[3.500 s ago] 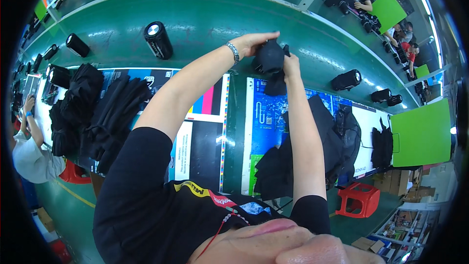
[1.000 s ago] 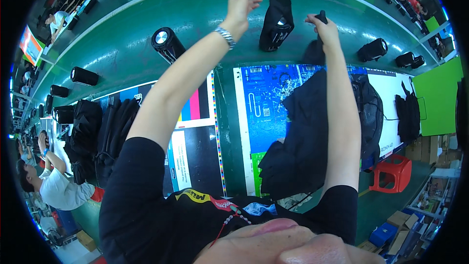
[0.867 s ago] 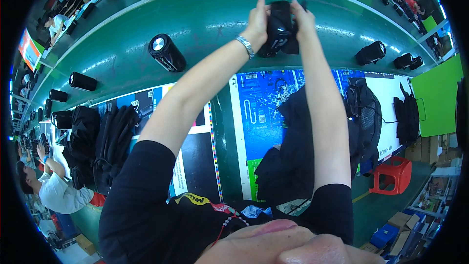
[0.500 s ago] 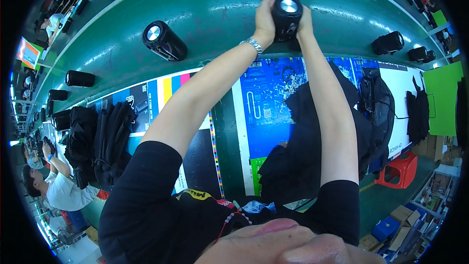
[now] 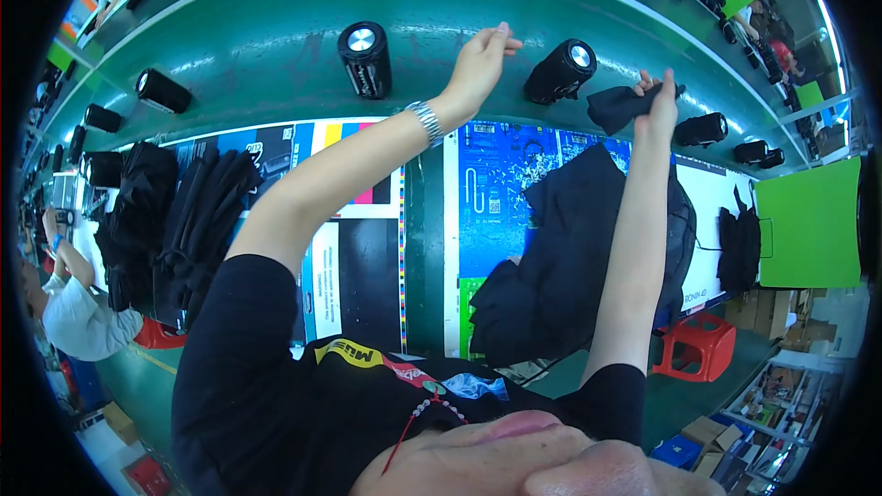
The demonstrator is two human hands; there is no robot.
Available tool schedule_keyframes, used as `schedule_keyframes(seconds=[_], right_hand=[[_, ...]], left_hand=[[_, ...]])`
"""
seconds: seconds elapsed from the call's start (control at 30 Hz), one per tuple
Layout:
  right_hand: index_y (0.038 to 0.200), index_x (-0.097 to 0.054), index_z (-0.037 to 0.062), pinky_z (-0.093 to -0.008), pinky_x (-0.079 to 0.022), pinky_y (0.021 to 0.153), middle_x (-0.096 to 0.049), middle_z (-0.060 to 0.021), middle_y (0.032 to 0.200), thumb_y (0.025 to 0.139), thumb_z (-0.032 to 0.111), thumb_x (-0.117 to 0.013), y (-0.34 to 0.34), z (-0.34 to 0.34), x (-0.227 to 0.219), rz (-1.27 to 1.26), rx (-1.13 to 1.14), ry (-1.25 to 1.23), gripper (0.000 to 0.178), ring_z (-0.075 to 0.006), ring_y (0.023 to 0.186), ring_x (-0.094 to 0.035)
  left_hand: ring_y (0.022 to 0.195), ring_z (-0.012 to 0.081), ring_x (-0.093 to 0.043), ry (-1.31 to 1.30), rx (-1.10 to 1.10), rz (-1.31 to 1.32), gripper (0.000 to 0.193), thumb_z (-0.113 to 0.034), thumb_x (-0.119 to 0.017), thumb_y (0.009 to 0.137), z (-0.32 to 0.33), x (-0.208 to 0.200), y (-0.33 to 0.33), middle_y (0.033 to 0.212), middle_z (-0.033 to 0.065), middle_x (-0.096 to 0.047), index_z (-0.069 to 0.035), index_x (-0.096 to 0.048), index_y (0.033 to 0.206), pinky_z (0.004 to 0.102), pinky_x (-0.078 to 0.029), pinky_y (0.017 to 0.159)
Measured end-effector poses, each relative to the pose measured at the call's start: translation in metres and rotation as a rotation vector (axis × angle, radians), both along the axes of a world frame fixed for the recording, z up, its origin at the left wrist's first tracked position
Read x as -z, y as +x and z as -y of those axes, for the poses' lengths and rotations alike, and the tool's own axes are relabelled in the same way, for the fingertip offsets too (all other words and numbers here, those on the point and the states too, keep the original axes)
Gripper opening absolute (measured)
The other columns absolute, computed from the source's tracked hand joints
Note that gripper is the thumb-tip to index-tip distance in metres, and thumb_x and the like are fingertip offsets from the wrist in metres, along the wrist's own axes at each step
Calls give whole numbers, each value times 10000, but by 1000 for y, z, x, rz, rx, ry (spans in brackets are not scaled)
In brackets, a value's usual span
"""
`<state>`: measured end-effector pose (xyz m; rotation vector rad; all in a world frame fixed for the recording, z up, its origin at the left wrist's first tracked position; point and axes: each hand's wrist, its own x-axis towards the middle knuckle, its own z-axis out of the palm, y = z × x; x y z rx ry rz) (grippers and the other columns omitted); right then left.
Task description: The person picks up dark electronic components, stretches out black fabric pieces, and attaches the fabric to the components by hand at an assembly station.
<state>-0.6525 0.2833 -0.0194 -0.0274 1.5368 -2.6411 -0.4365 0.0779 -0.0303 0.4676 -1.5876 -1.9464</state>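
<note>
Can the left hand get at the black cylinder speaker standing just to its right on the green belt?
Probably yes. The left hand is open and empty, raised beside the speaker, with only bare green belt between them. The right hand holds a black cloth on the speaker's far side, out of the way.

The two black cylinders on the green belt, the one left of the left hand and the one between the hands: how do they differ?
The left cylinder stands apart from both hands; the right cylinder lies between the left hand and right hand. The left one shows printing on its side; the right one looks plain. Both are black with a silvery top cap, on the green belt.
</note>
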Motion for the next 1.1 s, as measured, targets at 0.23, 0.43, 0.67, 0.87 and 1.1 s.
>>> schedule_keyframes(seconds=[0.23, 0.43, 0.67, 0.87, 1.1], right_hand=[[1091, -616, -37, -327, -438, 927, -628, -128, 1134, 1006, 395, -362, 224, 56, -55, 16, -803, 62, 509, -194, 1050, -563], [1129, -601, 3, -307, -466, 890, -644, -77, 1089, 946, 273, -564, 307, 89, -22, 70, -885, 34, 329, -168, 994, -612], [1144, -579, -26, -297, -490, 811, -654, -102, 1046, 878, 187, -657, 349, 105, 13, 66, -677, 173, 350, -166, 892, -636], [1045, -616, 11, -232, -413, 593, -565, -21, 790, 958, 463, -490, 384, 120, 23, -76, -636, 224, 477, -80, 680, -516], [838, -591, 78, -173, -270, 431, -498, 35, 704, 899, 457, -595, 354, 94, 30, 260, -500, 68, 384, -35, 537, -451]], left_hand=[[971, 81, -555, -187, 424, 46, 342, -309, -585, 934, -17, -36, 128, 1031, 37, -642, -13, -631, 1099, 238, -428, 838], [792, 45, -582, 107, 199, 62, 203, -209, -627, 910, 6, -15, 195, 869, -2, -650, -19, -665, 970, 209, -459, 727], [885, 79, -574, -513, -313, 52, 244, -203, -543, 962, 38, 8, 244, 969, 48, -640, 13, -628, 1038, 235, -455, 787], [911, 119, -586, -66, 65, 167, 395, -345, -579, 936, 1, -6, 247, 991, 58, -632, -3, -566, 1133, 248, -460, 813], [1006, 111, -600, 360, 299, -83, 284, -164, -548, 955, 11, 4, 262, 1097, 41, -643, -22, -580, 1199, 268, -462, 888]])
